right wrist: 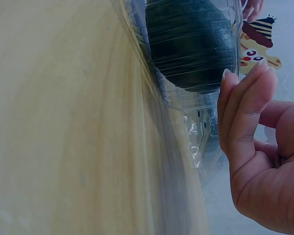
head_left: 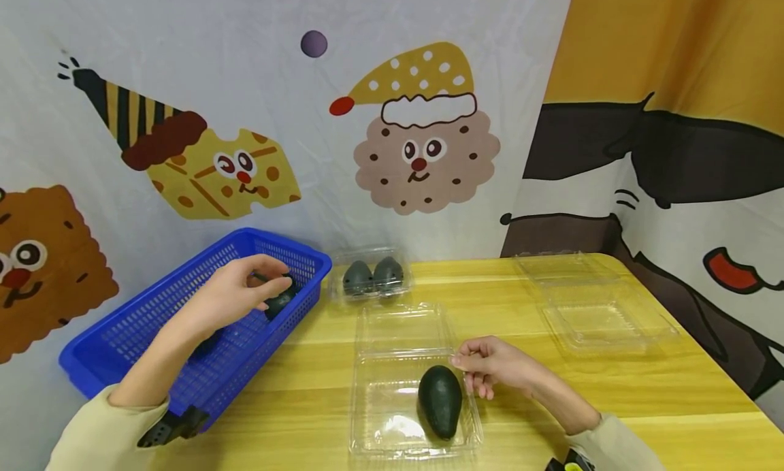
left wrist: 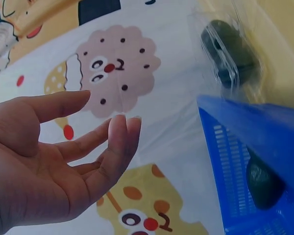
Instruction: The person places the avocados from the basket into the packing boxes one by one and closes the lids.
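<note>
Lying in one open container (head_left: 382, 404): one avocado (head_left: 439, 401).

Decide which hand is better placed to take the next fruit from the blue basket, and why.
Probably the left hand: it is over the blue basket, close to a dark green fruit, holding nothing. The right hand is at the open clear container, farther off.

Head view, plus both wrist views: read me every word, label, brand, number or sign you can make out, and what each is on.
None: no readable text in any view.
Open clear container, dark green fruit inside it, blue basket: no legible marking.
Wall cloth: cartoon prints, no legible lettering.
Black wrist devices: too small to tell.
</note>
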`<action>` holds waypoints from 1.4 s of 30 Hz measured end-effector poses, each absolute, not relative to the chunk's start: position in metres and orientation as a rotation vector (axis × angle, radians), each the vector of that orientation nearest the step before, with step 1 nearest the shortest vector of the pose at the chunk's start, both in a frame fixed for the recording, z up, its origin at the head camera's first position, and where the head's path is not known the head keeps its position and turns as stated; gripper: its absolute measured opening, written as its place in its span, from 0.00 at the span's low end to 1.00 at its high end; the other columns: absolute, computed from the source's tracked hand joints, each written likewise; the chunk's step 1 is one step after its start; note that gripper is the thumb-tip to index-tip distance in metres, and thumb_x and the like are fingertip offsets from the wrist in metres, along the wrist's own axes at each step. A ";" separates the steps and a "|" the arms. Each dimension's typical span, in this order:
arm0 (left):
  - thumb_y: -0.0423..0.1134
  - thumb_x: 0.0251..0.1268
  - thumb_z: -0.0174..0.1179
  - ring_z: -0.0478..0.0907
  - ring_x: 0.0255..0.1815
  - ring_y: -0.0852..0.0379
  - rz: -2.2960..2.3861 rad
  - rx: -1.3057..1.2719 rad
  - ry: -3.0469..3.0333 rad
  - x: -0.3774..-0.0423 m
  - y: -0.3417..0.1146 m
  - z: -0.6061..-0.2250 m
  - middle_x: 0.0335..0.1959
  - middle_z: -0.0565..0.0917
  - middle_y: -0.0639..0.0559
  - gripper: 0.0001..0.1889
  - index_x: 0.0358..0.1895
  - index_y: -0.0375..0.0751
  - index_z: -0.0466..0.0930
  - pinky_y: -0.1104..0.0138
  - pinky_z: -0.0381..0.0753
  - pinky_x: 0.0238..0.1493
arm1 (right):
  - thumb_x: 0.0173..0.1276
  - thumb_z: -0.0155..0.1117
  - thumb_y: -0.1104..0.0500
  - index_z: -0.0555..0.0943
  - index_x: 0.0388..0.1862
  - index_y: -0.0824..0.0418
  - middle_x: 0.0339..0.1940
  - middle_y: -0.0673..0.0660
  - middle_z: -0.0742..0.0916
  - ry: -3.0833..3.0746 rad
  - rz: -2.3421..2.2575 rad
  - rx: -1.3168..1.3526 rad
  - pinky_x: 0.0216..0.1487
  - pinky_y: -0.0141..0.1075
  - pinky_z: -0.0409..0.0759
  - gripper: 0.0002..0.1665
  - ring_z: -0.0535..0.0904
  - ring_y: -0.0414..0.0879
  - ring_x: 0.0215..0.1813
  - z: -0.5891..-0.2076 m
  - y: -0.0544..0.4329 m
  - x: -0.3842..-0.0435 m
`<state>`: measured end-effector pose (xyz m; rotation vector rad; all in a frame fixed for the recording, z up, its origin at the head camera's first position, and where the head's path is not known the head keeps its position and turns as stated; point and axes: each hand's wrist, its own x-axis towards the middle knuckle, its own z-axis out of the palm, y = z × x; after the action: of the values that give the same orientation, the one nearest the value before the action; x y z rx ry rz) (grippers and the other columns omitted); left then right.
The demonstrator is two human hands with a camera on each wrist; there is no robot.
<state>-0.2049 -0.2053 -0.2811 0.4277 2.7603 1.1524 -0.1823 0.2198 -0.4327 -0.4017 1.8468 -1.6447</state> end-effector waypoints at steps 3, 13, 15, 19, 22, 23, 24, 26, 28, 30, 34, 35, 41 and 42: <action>0.49 0.76 0.58 0.81 0.48 0.49 1.149 0.400 2.767 -0.210 -0.212 -0.281 0.58 0.78 0.37 0.25 0.64 0.33 0.74 0.60 0.85 0.42 | 0.78 0.60 0.54 0.76 0.43 0.74 0.23 0.55 0.85 1.843 -1.645 -0.405 0.20 0.27 0.76 0.19 0.76 0.36 0.18 -0.433 0.220 -0.182; 0.54 0.77 0.55 0.81 0.49 0.48 1.100 0.347 2.786 -0.229 -0.242 -0.277 0.59 0.78 0.35 0.31 0.67 0.30 0.70 0.55 0.84 0.48 | 0.78 0.60 0.54 0.75 0.42 0.75 0.23 0.55 0.85 1.846 -1.646 -0.408 0.20 0.27 0.76 0.20 0.76 0.36 0.18 -0.434 0.220 -0.182; 0.55 0.77 0.55 0.81 0.48 0.48 1.080 0.329 2.795 -0.233 -0.248 -0.276 0.58 0.78 0.35 0.32 0.68 0.30 0.69 0.54 0.83 0.49 | 0.78 0.60 0.54 0.75 0.42 0.74 0.23 0.55 0.85 1.846 -1.647 -0.402 0.20 0.27 0.76 0.20 0.76 0.36 0.18 -0.434 0.220 -0.182; 0.55 0.77 0.54 0.82 0.46 0.48 1.054 0.304 2.813 -0.239 -0.259 -0.278 0.58 0.77 0.33 0.33 0.68 0.28 0.68 0.55 0.83 0.48 | 0.77 0.60 0.54 0.75 0.43 0.75 0.23 0.55 0.85 1.844 -1.648 -0.391 0.20 0.27 0.76 0.20 0.76 0.36 0.18 -0.434 0.220 -0.181; 0.55 0.77 0.54 0.82 0.46 0.47 1.058 0.303 2.813 -0.244 -0.267 -0.281 0.58 0.76 0.31 0.34 0.68 0.26 0.67 0.55 0.84 0.48 | 0.77 0.60 0.55 0.75 0.43 0.74 0.23 0.55 0.85 1.844 -1.649 -0.391 0.20 0.27 0.76 0.20 0.76 0.36 0.18 -0.434 0.220 -0.181; 0.55 0.77 0.55 0.82 0.47 0.47 1.056 0.293 2.815 -0.245 -0.270 -0.283 0.58 0.76 0.31 0.34 0.68 0.26 0.67 0.56 0.85 0.47 | 0.78 0.60 0.55 0.76 0.42 0.74 0.23 0.55 0.85 1.843 -1.648 -0.392 0.20 0.27 0.76 0.20 0.76 0.36 0.18 -0.434 0.220 -0.181; 0.55 0.76 0.55 0.82 0.47 0.46 1.058 0.289 2.816 -0.246 -0.272 -0.284 0.58 0.76 0.30 0.35 0.68 0.25 0.67 0.57 0.85 0.47 | 0.78 0.60 0.55 0.76 0.42 0.74 0.23 0.55 0.85 1.843 -1.648 -0.394 0.20 0.27 0.76 0.19 0.76 0.36 0.18 -0.434 0.220 -0.181; 0.56 0.76 0.55 0.82 0.47 0.46 1.061 0.278 2.821 -0.249 -0.277 -0.287 0.58 0.76 0.29 0.35 0.68 0.25 0.67 0.59 0.85 0.45 | 0.78 0.60 0.55 0.76 0.42 0.73 0.23 0.55 0.85 1.842 -1.648 -0.397 0.20 0.27 0.76 0.19 0.76 0.36 0.18 -0.434 0.220 -0.181; 0.56 0.76 0.55 0.82 0.47 0.45 1.061 0.255 2.830 -0.251 -0.280 -0.289 0.59 0.75 0.30 0.36 0.68 0.25 0.66 0.63 0.85 0.43 | 0.78 0.60 0.55 0.76 0.42 0.73 0.23 0.55 0.85 1.842 -1.648 -0.402 0.20 0.27 0.76 0.19 0.76 0.36 0.18 -0.434 0.220 -0.181; 0.56 0.76 0.56 0.81 0.46 0.45 1.060 0.247 2.838 -0.253 -0.285 -0.292 0.59 0.75 0.29 0.36 0.68 0.24 0.66 0.65 0.84 0.42 | 0.78 0.60 0.55 0.76 0.42 0.74 0.23 0.55 0.85 1.841 -1.648 -0.407 0.20 0.27 0.76 0.19 0.76 0.35 0.18 -0.434 0.220 -0.181; 0.55 0.76 0.55 0.81 0.46 0.46 1.040 0.231 2.855 -0.258 -0.296 -0.297 0.60 0.74 0.27 0.36 0.68 0.23 0.66 0.68 0.82 0.40 | 0.78 0.60 0.55 0.76 0.42 0.74 0.23 0.55 0.85 1.839 -1.650 -0.415 0.20 0.27 0.76 0.19 0.76 0.35 0.18 -0.434 0.221 -0.181; 0.54 0.76 0.55 0.81 0.46 0.46 1.036 0.227 2.856 -0.259 -0.299 -0.298 0.60 0.73 0.26 0.36 0.67 0.22 0.65 0.69 0.82 0.40 | 0.78 0.60 0.55 0.76 0.42 0.74 0.23 0.55 0.85 1.839 -1.651 -0.416 0.20 0.27 0.76 0.19 0.76 0.35 0.18 -0.435 0.221 -0.181; 0.53 0.77 0.55 0.79 0.43 0.49 1.028 0.183 2.844 -0.264 -0.315 -0.307 0.61 0.71 0.23 0.36 0.67 0.20 0.64 0.70 0.81 0.38 | 0.78 0.60 0.55 0.76 0.43 0.74 0.23 0.55 0.85 1.840 -1.653 -0.424 0.20 0.27 0.76 0.19 0.76 0.35 0.18 -0.435 0.221 -0.182; 0.53 0.77 0.54 0.79 0.43 0.49 1.025 0.169 2.842 -0.265 -0.317 -0.309 0.61 0.71 0.22 0.36 0.67 0.20 0.63 0.69 0.80 0.38 | 0.78 0.60 0.55 0.76 0.43 0.74 0.23 0.55 0.85 1.840 -1.653 -0.426 0.20 0.27 0.76 0.19 0.76 0.35 0.18 -0.435 0.221 -0.182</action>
<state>-0.2651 -0.3170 -0.3085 0.1689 2.8416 1.0246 -0.1816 0.2205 -0.4347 -0.4261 1.8397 -1.6530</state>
